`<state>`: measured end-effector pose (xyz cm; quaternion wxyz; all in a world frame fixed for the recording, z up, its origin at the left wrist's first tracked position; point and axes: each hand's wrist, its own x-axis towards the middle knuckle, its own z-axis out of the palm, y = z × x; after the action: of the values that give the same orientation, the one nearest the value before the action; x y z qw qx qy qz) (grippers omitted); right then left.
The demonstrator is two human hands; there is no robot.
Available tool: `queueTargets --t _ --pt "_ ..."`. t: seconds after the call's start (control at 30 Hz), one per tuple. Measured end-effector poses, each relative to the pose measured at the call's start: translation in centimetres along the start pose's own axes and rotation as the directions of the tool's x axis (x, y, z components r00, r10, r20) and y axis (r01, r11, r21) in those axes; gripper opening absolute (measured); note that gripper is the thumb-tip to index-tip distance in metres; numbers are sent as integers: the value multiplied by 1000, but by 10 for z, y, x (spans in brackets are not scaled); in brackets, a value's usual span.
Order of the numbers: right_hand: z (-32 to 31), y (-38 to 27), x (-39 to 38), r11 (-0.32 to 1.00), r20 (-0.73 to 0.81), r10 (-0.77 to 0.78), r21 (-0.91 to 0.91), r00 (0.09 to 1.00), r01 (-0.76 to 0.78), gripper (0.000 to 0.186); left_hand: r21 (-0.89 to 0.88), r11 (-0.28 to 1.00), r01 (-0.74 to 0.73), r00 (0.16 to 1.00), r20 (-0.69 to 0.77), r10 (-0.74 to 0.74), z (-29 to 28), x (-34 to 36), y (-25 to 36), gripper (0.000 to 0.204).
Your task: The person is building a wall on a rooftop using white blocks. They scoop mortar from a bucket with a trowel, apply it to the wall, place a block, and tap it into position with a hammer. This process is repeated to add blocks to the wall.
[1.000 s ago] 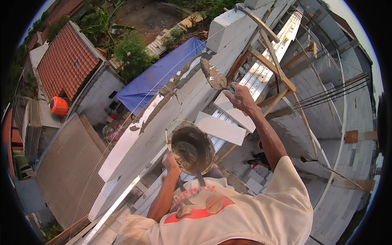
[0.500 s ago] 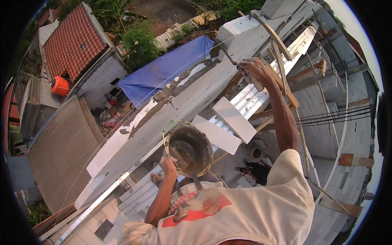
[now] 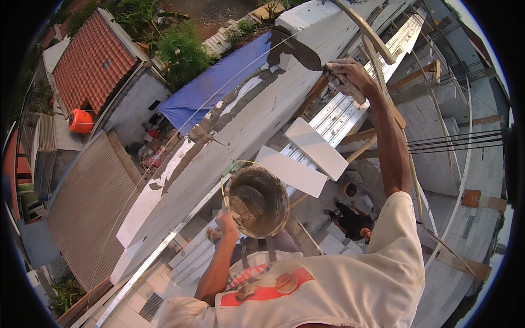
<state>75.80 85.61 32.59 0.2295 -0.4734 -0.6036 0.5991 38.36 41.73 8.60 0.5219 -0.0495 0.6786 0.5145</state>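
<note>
A bucket hangs upright in front of my body, with wet grey mortar inside. My left hand is closed on its near left rim, beside the thin yellow handle. Stretched out to the far right, my right hand grips a trowel by its handle. The dark blade lies over the top of a pale block wall, close to a white block. Patches of grey mortar run along the wall's top. How the blade meets the wall is partly hidden.
Two pale blocks lie across metal planks beyond the bucket. Wooden props stand near my right forearm. A person in black is far below, right. Left of the wall are a blue tarp and roofs.
My right hand has lowered the trowel, and its blade now shows broadside over the wall top. The bucket stays in my left hand. The person below has come more into view.
</note>
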Motion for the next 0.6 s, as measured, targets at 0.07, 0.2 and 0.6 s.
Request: queueTargets --t 0.07,0.2,0.6 --pt "-13 13 -32 982 34 -38 189 999 31 32 16 1000 5 1000 1 -5 6 -2 -5 20" --pt "17 83 -91 978 -45 17 207 999 -7 35 20 997 73 997 -24 -73 3 2 -21 22" --pt "-17 91 58 894 16 -326 -320 945 313 33 277 959 66 995 59 -85 -22 48 -64 28"
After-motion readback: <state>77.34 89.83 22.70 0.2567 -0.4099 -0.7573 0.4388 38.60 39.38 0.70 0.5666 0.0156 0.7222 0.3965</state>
